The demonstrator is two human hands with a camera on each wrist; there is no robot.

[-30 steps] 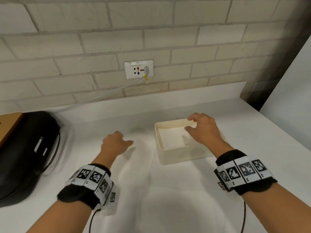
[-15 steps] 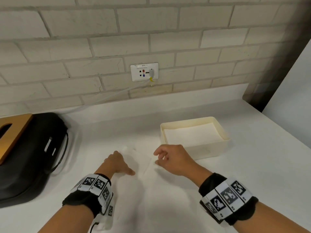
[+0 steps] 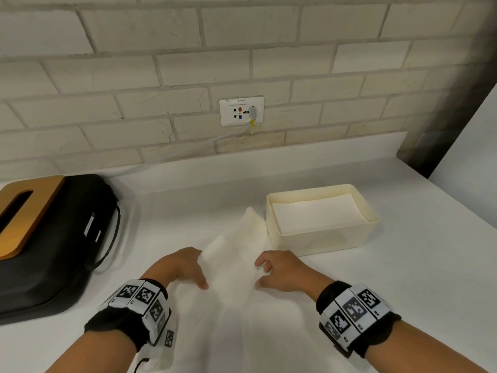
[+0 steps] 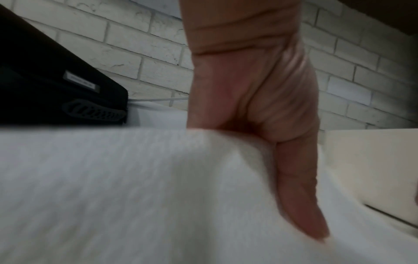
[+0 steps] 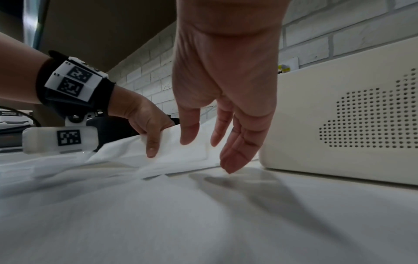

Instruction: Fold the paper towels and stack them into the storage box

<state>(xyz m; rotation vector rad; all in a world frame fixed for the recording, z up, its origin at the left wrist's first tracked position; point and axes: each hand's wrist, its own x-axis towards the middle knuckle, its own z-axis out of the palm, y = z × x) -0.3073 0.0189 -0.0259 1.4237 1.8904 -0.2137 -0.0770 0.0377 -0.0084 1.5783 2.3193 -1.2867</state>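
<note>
A white paper towel (image 3: pixel 236 246) lies on the white counter (image 3: pixel 403 278), just left of the cream storage box (image 3: pixel 322 244). Its near part is raised off the surface. My left hand (image 3: pixel 193 267) pinches its left edge: the thumb (image 4: pixel 298 196) lies on top and the fingers are hidden under the sheet (image 4: pixel 135 178). My right hand (image 3: pixel 269 273) hovers at the towel's right edge with fingers (image 5: pixel 235 151) hanging straight down, holding nothing. Folded towels (image 3: pixel 317 214) lie flat inside the box. In the right wrist view the left hand (image 5: pixel 147 125) holds the towel (image 5: pixel 181 153) beside the perforated box (image 5: pixel 339 125).
A black bag (image 3: pixel 53 251) sits at the left with a wooden-topped tissue box (image 3: pixel 24 211) on it. A wall socket (image 3: pixel 241 111) with a cable is on the brick wall behind. A wrinkled white sheet (image 3: pixel 228 332) covers the counter under my wrists.
My right hand left the storage box and came back to the towel's right edge. My left hand took the towel's left edge and raised it.
</note>
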